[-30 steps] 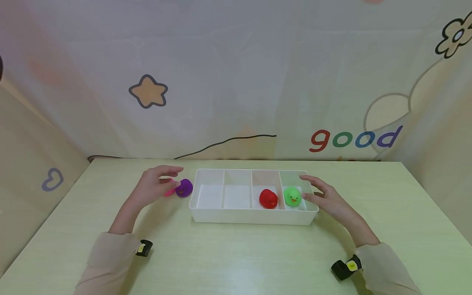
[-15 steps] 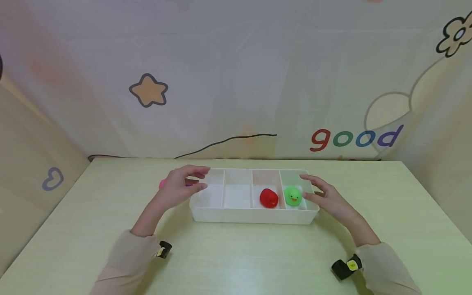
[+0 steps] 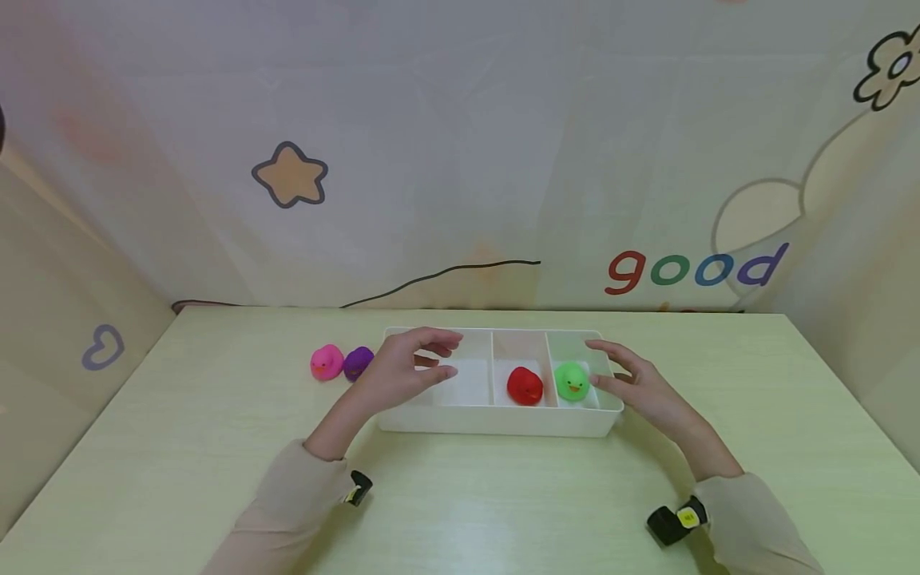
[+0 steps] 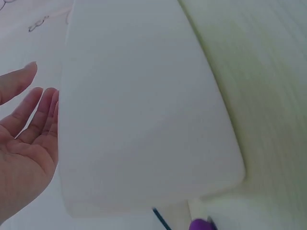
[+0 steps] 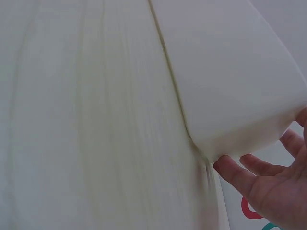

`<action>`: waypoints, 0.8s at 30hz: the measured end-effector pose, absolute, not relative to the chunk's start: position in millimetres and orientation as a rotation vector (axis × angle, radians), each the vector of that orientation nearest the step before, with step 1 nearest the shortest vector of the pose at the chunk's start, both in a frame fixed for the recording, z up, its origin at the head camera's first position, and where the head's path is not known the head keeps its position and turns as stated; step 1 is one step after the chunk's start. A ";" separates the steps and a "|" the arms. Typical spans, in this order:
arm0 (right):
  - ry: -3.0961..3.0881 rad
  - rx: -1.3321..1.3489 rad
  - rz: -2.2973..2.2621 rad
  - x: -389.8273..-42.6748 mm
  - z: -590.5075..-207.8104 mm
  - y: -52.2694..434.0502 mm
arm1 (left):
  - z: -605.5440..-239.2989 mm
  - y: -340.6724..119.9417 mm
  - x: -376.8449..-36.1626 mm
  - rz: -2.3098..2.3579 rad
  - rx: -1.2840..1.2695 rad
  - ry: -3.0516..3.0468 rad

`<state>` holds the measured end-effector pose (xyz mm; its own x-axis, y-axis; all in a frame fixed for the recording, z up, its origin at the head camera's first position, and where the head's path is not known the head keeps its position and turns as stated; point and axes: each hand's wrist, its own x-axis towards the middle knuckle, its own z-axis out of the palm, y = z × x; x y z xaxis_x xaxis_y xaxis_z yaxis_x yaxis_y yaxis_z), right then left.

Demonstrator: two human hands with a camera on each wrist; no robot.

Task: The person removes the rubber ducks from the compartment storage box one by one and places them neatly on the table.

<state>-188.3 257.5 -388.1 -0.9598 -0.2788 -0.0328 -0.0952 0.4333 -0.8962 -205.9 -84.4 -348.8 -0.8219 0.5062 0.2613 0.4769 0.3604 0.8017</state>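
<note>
My left hand [image 3: 404,370] hovers above the left compartments of a white divided tray [image 3: 489,422], thumb and fingers apart and nothing between them. In the left wrist view the left hand [image 4: 26,139] shows beyond the tray's long side wall [image 4: 144,115]. A red toy duck [image 3: 525,386] sits in the third compartment, and a green toy duck [image 3: 571,382] in the fourth. At the tray's right end is my right hand [image 3: 643,389], fingers loosely spread, thumb tip beside the green duck. Seen from the right wrist, the right hand [image 5: 278,184] has its fingertips right at the tray's end wall [image 5: 254,134].
Left of the tray, a pink toy duck [image 3: 327,362] and a purple toy duck [image 3: 358,363] stand side by side on the pale wooden table [image 3: 489,503]. A printed cloth backdrop [image 3: 446,160] rises along the table's far edge.
My left hand has moved right, from beside the pink and purple ducks to over the tray, uncovering the pink duck. The right hand and the tray have stayed in place.
</note>
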 end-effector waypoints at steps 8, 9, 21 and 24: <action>2.503 -0.336 -1.557 -189.2 -389.7 259.1 | -352.9 -60.7 -206.8 1.481 0.968 2.524; 2.501 -0.337 -1.559 -189.2 -389.8 259.0 | -353.9 -58.1 -207.0 1.479 0.973 2.518; 2.488 -0.297 -1.555 -188.9 -389.2 257.7 | -362.7 -32.4 -211.5 1.426 0.943 2.496; 2.485 -0.288 -1.556 -188.9 -389.2 257.5 | -362.7 -26.8 -212.0 1.374 0.946 2.506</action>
